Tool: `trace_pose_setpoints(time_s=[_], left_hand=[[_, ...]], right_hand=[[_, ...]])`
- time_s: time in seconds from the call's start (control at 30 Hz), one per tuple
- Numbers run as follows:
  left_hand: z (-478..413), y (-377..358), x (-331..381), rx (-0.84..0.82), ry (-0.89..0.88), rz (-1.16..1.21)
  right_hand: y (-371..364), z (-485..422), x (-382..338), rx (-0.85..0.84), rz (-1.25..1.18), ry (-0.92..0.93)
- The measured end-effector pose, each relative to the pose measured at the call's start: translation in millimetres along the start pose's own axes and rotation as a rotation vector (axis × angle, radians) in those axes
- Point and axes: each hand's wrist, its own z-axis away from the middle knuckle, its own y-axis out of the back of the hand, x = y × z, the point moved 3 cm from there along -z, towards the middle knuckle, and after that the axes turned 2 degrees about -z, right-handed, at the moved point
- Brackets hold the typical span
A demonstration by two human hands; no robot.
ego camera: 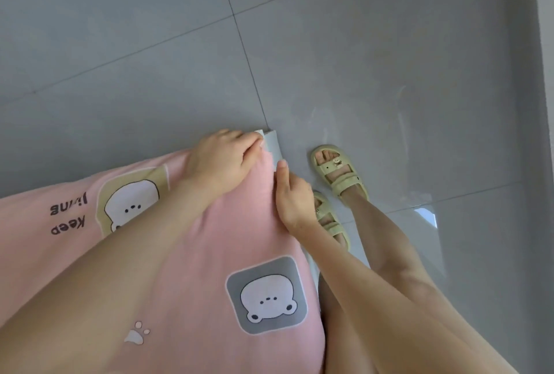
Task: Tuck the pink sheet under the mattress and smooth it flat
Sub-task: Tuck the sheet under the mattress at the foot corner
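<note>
The pink sheet (227,224), printed with cartoon bears and the words "keep living", covers the mattress in the lower left. A bare pale corner of the mattress (271,143) pokes out past the sheet at the centre. My left hand (221,161) rests on that corner, fingers curled over the sheet's edge where it meets the pale corner. My right hand (292,197) is at the mattress's right side, fingers down along the sheet's edge and thumb pointing up. Whether either hand pinches the fabric is hard to tell.
Grey tiled floor (299,44) surrounds the bed corner. My feet in pale yellow sandals (338,170) stand close to the mattress's right side. A light grey wall or skirting (544,44) runs down the right edge.
</note>
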Motion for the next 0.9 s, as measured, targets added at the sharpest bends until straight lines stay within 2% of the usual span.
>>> trace_pose_setpoints(time_s=[0.07, 0.1, 0.2, 0.27, 0.33, 0.37, 0.47, 0.53, 0.67, 0.77, 0.8, 0.9], left_hand=[[0, 1, 3, -0.012, 0.008, -0.016], [0, 2, 4, -0.019, 0.007, -0.025], [1, 12, 13, -0.009, 0.006, -0.17], [4, 21, 24, 0.088, -0.044, -0.295], [14, 29, 43, 0.192, -0.191, -0.302], [22, 28, 54, 0.186, -0.287, -0.277], [45, 8, 81, -0.045, -0.469, -0.276], [56, -12, 89, -0.22, -0.486, -0.337], [64, -37, 111, -0.356, -0.517, -0.485], [63, -53, 126, -0.531, -0.455, -0.517], [66, -56, 130, -0.556, -0.438, -0.51], [65, -61, 124, -0.485, -0.406, -0.503]], right_hand=[[24, 6, 17, 0.15, -0.133, 0.006], [37, 11, 28, 0.161, -0.223, -0.046], [70, 25, 68, 0.077, -0.31, -0.146], [82, 37, 89, 0.014, -0.336, -0.173], [83, 51, 105, -0.049, -0.365, -0.21], [83, 57, 116, -0.075, -0.367, -0.224], [75, 72, 144, -0.123, -0.372, -0.215], [69, 81, 161, -0.162, -0.321, -0.207], [55, 99, 183, -0.28, -0.271, -0.149], [42, 106, 187, -0.354, -0.28, -0.063], [39, 108, 189, -0.355, -0.294, -0.047], [33, 111, 201, -0.314, -0.299, 0.053]])
